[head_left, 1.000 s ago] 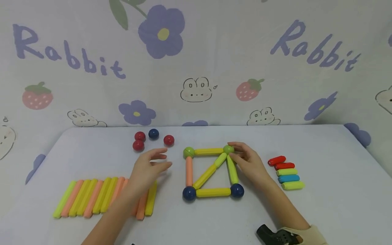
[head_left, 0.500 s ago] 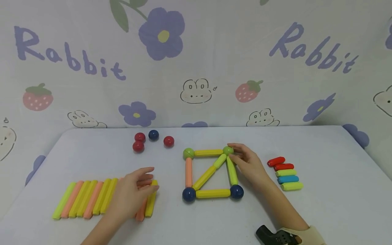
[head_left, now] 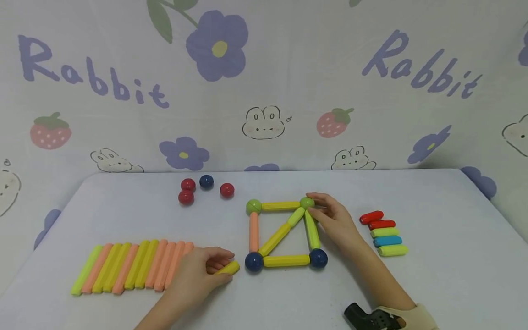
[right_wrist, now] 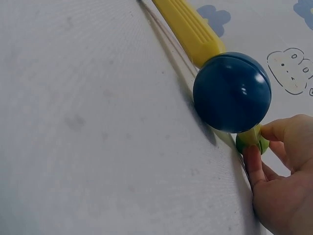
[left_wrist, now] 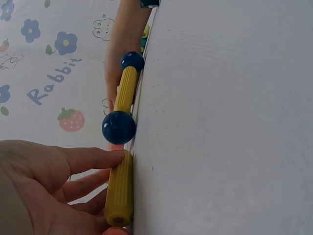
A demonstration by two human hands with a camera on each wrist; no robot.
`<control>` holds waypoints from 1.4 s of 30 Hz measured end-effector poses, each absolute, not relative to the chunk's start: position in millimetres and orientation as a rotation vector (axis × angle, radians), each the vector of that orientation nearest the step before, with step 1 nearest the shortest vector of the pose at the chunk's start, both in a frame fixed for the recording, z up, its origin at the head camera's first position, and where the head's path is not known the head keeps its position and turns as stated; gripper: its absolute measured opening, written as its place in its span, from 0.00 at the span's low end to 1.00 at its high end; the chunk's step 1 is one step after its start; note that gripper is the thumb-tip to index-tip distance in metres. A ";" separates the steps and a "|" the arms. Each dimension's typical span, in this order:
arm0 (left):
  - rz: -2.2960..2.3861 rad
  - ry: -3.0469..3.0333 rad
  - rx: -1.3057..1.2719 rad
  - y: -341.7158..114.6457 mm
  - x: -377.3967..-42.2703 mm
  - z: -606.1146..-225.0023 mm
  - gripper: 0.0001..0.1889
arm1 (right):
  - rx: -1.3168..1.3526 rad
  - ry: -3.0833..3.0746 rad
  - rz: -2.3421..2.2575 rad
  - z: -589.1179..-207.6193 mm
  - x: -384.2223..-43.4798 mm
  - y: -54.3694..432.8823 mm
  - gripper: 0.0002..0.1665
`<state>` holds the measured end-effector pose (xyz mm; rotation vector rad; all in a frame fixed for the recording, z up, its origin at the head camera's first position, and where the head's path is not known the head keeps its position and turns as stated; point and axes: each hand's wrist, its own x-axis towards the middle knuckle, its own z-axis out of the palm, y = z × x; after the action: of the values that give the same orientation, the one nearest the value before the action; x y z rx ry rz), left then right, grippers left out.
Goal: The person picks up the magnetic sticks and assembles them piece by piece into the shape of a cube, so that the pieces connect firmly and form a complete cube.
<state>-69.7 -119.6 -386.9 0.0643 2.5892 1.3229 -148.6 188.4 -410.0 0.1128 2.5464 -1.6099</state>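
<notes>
In the head view, my left hand point(head_left: 195, 277) pinches a yellow magnetic stick point(head_left: 232, 268) between thumb and fingers, low over the table. The stick's far end points at a dark blue ball point(head_left: 254, 261), a small gap between them. In the left wrist view, the yellow stick point(left_wrist: 120, 193) lies close to the tabletop. My right hand point(head_left: 336, 222) holds the green ball point(head_left: 307, 203) at the far right corner of a square built from sticks and balls. A diagonal of a yellow stick point(head_left: 275, 239) and a short light green stick point(head_left: 296, 217) crosses this square.
A row of orange, yellow and light green sticks point(head_left: 111, 268) lies at the left. Red balls point(head_left: 227, 190) and one dark blue ball point(head_left: 206, 182) sit at the back. Several short sticks point(head_left: 387, 240) lie at the right. A printed cloth point(head_left: 264, 82) hangs behind.
My left hand came down to the row's right end, took the yellow stick there and moved it right toward the square's near left ball. The right hand stayed at the green ball.
</notes>
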 end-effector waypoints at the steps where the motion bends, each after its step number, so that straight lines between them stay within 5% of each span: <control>1: 1.318 2.594 0.063 -119.1 -69.8 -386.7 0.17 | 0.114 2.544 -1.612 -410.1 -148.9 188.3 0.26; 19: 1.548 2.757 0.085 -85.0 -120.3 -334.2 0.20 | 0.109 2.529 -1.629 -411.6 -150.9 189.8 0.26; 28: 1.792 2.843 0.156 -58.2 -157.0 -339.5 0.19 | 0.111 2.517 -1.645 -413.0 -149.7 188.5 0.26; 42: 1.737 2.766 0.210 -68.2 -170.3 -343.3 0.23 | 0.105 2.534 -1.629 -411.9 -149.5 189.4 0.26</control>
<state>-170.3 -68.2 -343.3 0.2103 2.7662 1.7370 -149.5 189.4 -411.9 0.1048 2.5344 -1.6288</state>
